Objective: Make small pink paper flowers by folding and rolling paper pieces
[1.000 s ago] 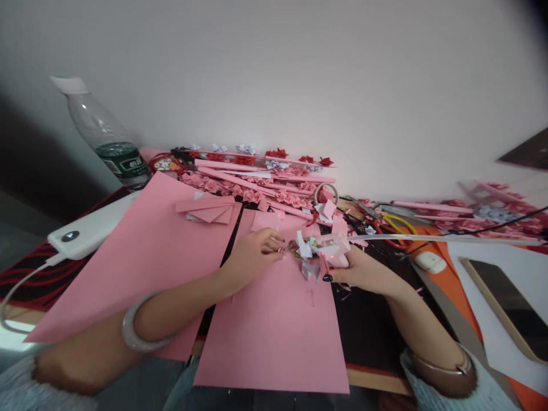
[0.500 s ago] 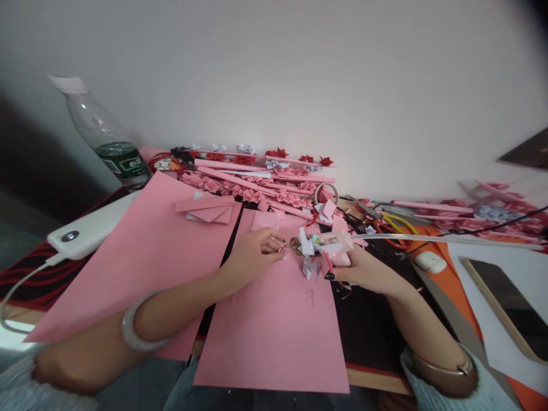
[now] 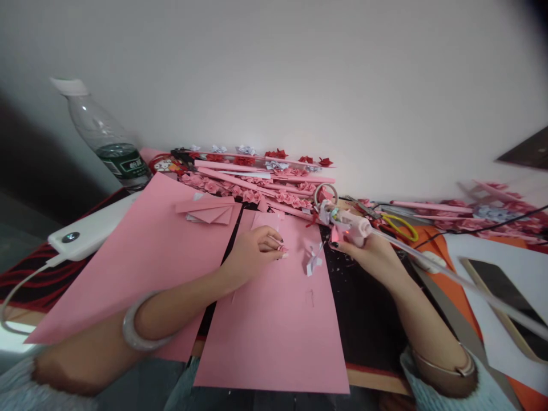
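My left hand rests over a pink paper sheet, its fingertips pinched on a small pink paper flower. My right hand is closed around a pale pink glue gun with a small red light lit. From the gun's back a long clear glue stick slants down to the right. Paper scraps cling about the nozzle, which points left and away from me beside the tape roll. On the sheet between my hands lies a crumpled white paper piece.
Pink, red and white paper flowers on stems lie along the wall. Left are a bottle, a power bank and folded pink strips. Yellow-handled scissors and a phone lie right.
My right hand has drawn the glue gun right and back, away from my left hand, and the glue stick has swung downward. The white piece now shows uncovered. My left hand stays nearly still.
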Motion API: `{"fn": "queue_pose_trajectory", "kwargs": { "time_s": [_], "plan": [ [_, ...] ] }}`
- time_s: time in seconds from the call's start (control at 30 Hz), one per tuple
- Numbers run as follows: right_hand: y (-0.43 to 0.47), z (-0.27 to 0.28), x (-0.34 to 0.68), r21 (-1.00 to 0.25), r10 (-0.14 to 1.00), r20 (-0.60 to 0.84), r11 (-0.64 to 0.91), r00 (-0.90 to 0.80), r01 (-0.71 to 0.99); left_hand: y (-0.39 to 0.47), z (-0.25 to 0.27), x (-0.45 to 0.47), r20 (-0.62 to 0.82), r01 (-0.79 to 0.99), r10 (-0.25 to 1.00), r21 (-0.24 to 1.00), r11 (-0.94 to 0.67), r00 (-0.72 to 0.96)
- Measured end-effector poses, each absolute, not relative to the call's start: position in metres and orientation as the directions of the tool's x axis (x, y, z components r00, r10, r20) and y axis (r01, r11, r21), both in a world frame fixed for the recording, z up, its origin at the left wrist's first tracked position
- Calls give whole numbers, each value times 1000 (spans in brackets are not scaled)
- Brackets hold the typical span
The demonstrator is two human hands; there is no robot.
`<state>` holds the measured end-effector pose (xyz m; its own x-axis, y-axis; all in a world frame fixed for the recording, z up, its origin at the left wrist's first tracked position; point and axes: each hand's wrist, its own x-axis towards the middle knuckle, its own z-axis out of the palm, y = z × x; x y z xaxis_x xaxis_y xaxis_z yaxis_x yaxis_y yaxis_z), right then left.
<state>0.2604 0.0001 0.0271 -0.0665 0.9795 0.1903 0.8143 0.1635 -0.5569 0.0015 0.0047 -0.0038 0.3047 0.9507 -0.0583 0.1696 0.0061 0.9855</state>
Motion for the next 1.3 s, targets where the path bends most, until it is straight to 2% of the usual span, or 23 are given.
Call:
{"fn": "queue_pose_trajectory", "kwargs": {
  "time_s": [0.1, 0.3, 0.43, 0.6, 0.77, 0.9, 1.0, 1.03, 1.1, 1.13, 1.2, 1.3],
  "plan": [
    [5, 26, 268, -461, 963, 261, 66, 64, 885, 4, -2, 2, -69, 163, 952, 986, 21, 299],
    [15, 15, 286, -372, 921, 360, -4, 148, 928, 5, -4, 2, -45, 157, 954, 988, -2, 295],
    [21, 9, 297, -308, 924, 357, -21, 136, 951, 5, -4, 2, -33, 149, 954, 989, -12, 299],
    [28, 7, 313, -212, 934, 353, 31, 47, 977, 5, -3, 2, -37, 130, 951, 992, -4, 307],
    [35, 0, 323, -68, 940, 337, -28, 49, 997, 5, -3, 2, -45, 129, 948, 992, 4, 317],
    [37, -7, 325, -22, 950, 301, -84, 87, 996, 4, -3, 2, -32, 126, 935, 992, -13, 354],
    [35, -6, 322, -32, 950, 281, -130, 134, 991, 2, -4, 2, -11, 122, 926, 992, -38, 378],
    [33, -3, 319, -52, 939, 317, -123, 133, 991, 1, -4, 2, -3, 122, 923, 991, -48, 384],
    [27, 6, 311, -124, 870, 477, -75, 126, 989, 0, -4, 3, 11, 123, 920, 990, -65, 392],
    [23, 12, 305, -173, 820, 558, -32, 125, 984, 0, -4, 3, 16, 120, 917, 990, -69, 397],
    [12, 24, 289, -252, 772, 631, 112, 75, 961, -1, -4, 4, 18, 104, 912, 992, -67, 411],
    [-4, 35, 261, -347, 779, 625, 344, -59, 872, -1, -4, 4, 14, 89, 901, 994, -59, 434]
  ]
}}
